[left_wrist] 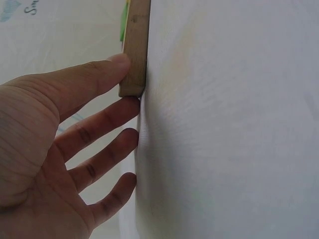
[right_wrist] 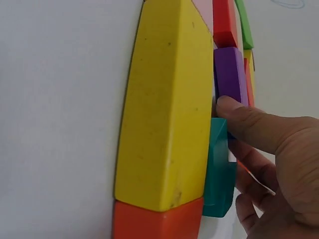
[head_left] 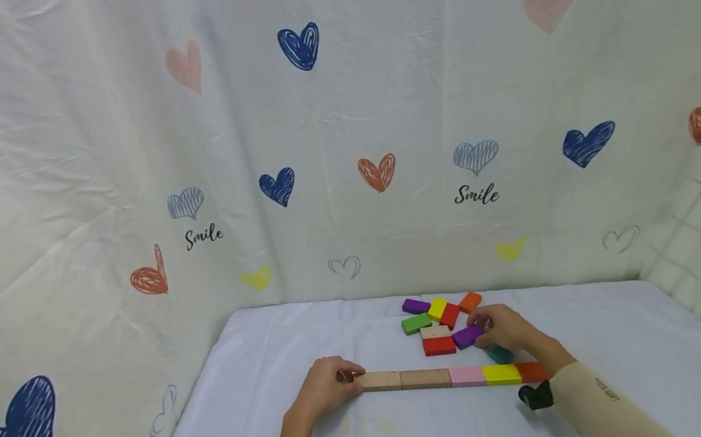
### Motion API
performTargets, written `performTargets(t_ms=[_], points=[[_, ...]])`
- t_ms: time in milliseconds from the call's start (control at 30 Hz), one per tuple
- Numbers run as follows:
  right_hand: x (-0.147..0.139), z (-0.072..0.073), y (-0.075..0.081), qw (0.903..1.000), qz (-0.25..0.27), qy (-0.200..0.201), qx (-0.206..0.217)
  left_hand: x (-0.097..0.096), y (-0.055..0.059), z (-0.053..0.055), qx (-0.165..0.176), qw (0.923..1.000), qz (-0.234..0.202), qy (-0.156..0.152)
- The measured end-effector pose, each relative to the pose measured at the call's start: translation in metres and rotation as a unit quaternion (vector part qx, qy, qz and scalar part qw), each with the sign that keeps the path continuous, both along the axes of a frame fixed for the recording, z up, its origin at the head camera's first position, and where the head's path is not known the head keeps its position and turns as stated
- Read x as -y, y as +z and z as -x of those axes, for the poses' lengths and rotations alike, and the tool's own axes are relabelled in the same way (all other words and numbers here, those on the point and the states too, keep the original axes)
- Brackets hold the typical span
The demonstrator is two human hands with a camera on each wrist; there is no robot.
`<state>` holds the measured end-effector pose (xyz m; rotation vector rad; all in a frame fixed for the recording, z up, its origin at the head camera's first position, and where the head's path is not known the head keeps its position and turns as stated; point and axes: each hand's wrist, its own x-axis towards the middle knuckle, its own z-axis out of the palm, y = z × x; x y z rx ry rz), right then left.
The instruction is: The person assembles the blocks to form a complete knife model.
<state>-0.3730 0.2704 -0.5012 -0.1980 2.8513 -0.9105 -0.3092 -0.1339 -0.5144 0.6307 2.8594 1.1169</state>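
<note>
Curtain (head_left: 400,86) printed with hearts backs the white cloth (head_left: 458,433). On it lies a row (head_left: 425,379) of blocks, its wooden end touched by the loosely spread left hand (head_left: 322,386). Beyond, the right hand (head_left: 507,325) pinches a purple block (right_wrist: 230,74) near a teal one (right_wrist: 217,149), apparently picking it up; lifting calls for clearing its neighbours.
</note>
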Motion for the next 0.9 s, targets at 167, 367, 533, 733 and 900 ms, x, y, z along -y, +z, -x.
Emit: performTargets(t_ms=[167, 367, 533, 733, 900], points=[[-0.001, -0.008, 0.009, 0.9999, 0.001, 0.005, -0.015, 0.000, -0.001, 0.001, 0.000, 1.0000, 0.004, 0.003], [-0.001, -0.018, 0.023, 0.9988, 0.008, 0.006, -0.047, 0.000, -0.001, 0.003, 0.000, 0.9999, 0.009, 0.007], [0.000, -0.025, 0.029, 0.9979, 0.023, -0.003, -0.060, 0.000, -0.002, 0.003, 0.002, 0.9999, 0.010, 0.008], [-0.003, -0.029, 0.030, 0.9970, 0.034, -0.004, -0.070, 0.001, -0.001, 0.002, 0.001, 0.9999, 0.009, 0.007], [-0.004, -0.032, 0.027, 0.9969, 0.044, -0.009, -0.065, 0.000, 0.000, 0.002, 0.001, 0.9999, 0.010, 0.005]])
